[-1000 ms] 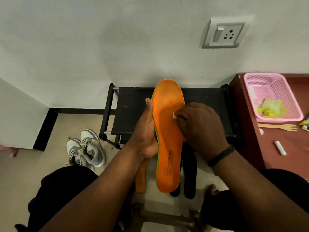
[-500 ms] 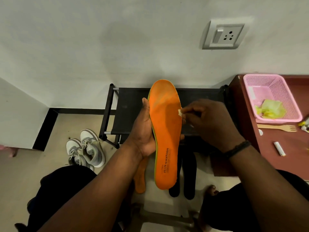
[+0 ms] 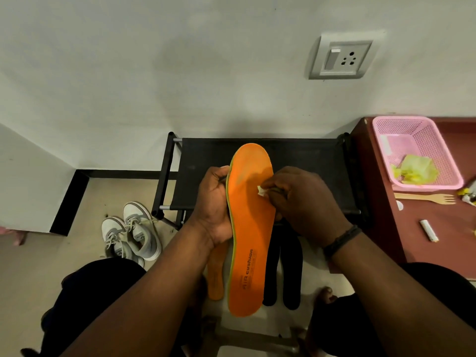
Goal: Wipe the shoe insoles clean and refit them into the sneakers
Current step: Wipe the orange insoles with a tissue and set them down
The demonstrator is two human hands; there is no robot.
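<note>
left hand (image 3: 215,204): grips the left edge of the orange insole, fingers curled round behind it, thumb along the near edge; holds it upright in front of the body
right hand (image 3: 304,199): fingers closed in a pinch on a small white wipe, pressed against the insole's right side in the forefoot area; dark band on the wrist
orange insole (image 3: 251,228): held in the air, toe end up, heel end down, orange face toward the camera, thin green rim on the left edge, dark "AIR cushion" print near the heel
white wipe (image 3: 262,190): tiny crumpled piece, only a tip shows past the fingertips, touching the insole face
second orange insole (image 3: 216,271): lies on the floor below, mostly hidden behind the held insole and the left wrist
black insoles (image 3: 283,266): two, side by side on the floor, just right of the held insole, tops hidden by the right hand
sneakers (image 3: 131,231): grey and white pair on the floor at left, side by side, beside the rack's leg, well apart from the hands
black rack (image 3: 309,161): low fabric-topped shelf against the wall, behind the hands
tabletop (image 3: 438,228): reddish brown, at right
pink basket (image 3: 412,140): on the tabletop, crumpled yellow-green material inside
wooden fork (image 3: 425,198): on the tabletop, just in front of the basket
small white stick (image 3: 428,230): lying on the tabletop, near the fork; cannot tell what it is
wall socket (image 3: 341,57): on the white wall above
</note>
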